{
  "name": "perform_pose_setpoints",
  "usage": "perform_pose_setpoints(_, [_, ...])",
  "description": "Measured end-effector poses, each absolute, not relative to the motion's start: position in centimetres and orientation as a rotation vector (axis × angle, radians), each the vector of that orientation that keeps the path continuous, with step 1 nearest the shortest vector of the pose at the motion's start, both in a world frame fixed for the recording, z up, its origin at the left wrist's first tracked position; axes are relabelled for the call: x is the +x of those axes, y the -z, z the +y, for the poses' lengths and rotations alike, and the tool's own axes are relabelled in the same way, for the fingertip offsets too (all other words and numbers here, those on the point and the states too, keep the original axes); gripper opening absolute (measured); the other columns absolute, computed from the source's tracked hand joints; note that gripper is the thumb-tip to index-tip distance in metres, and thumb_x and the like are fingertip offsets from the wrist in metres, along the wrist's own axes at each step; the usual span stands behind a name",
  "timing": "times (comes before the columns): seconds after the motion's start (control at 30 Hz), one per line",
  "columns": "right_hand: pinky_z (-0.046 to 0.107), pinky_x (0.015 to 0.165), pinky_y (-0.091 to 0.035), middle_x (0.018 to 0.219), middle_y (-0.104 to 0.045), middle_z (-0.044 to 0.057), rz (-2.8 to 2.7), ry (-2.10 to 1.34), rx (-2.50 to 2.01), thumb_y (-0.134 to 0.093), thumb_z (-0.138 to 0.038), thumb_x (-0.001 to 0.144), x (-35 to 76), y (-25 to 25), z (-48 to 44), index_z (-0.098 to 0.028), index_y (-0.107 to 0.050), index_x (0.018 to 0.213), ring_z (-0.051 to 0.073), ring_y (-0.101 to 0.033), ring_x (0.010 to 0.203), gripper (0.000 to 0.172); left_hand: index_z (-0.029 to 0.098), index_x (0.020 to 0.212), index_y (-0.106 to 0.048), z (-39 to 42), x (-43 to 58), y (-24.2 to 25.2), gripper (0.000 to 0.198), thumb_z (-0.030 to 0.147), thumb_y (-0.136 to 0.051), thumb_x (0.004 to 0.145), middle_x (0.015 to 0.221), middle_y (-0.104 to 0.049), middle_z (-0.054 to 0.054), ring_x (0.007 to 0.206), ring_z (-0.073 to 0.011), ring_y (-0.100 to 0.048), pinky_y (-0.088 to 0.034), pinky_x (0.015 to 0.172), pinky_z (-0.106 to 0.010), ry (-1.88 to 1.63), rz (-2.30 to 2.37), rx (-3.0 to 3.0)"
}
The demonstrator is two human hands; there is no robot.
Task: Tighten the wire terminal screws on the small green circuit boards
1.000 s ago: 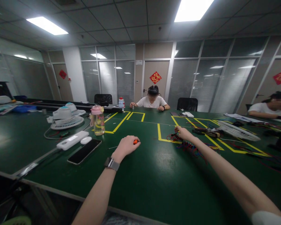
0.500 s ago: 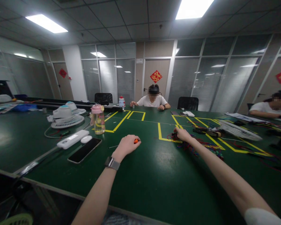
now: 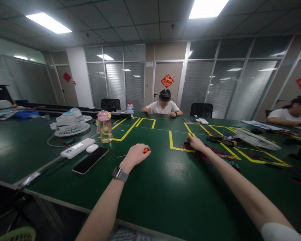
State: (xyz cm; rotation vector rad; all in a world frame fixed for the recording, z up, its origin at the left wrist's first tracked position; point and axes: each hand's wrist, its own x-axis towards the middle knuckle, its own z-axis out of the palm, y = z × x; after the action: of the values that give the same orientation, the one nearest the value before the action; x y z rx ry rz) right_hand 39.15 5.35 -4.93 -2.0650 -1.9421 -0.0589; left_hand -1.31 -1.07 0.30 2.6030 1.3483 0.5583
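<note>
Two bare hands are shown above a green table (image 3: 150, 197), which is bordered at lower left by its near edge. At the centre of the frame, the left hand (image 3: 135, 155) is curled, palm down, over an orange-handled tool (image 3: 145, 150); the handle is enclosed by the fingers except where it is exposed at their tips, and a thin shaft is seen to the left of the hand. Right of centre, the right hand (image 3: 197, 144) is placed at the near end of a tangle of red and blue wires (image 3: 228, 158), by which the forearm is flanked. Its fingers are bent and drawn together at the wires; whether a strand is pinched cannot be told. The wires are spread partly over yellow tape (image 3: 171, 140). At centre left are seen a dark-screened phone (image 3: 90, 161), a white power strip (image 3: 77, 148) and a pink-lidded bottle (image 3: 105, 129), with white fans (image 3: 71, 129) farther left. At upper centre, a person (image 3: 163, 107) is seated across the table.
</note>
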Motion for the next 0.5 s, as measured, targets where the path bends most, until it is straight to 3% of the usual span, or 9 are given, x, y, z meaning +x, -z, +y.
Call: perform_pose_setpoints(0.5, [0.025, 0.083, -0.04, 0.106, -0.065, 0.01, -1.953, 0.06, -2.041, -0.044, 0.002, 0.066, 39.2, 5.49, 5.78, -0.013, -0.056, 0.105, 0.02, -0.058, 0.102, 0.044, 0.025, 0.098, -0.066, -1.52, -1.12, -0.76, 0.031, 0.041, -0.043, 0.085, 0.103, -0.066, -0.004, 0.094, -0.0202, -0.06, -0.044, 0.082, -0.03, -0.558, 1.375, 2.623])
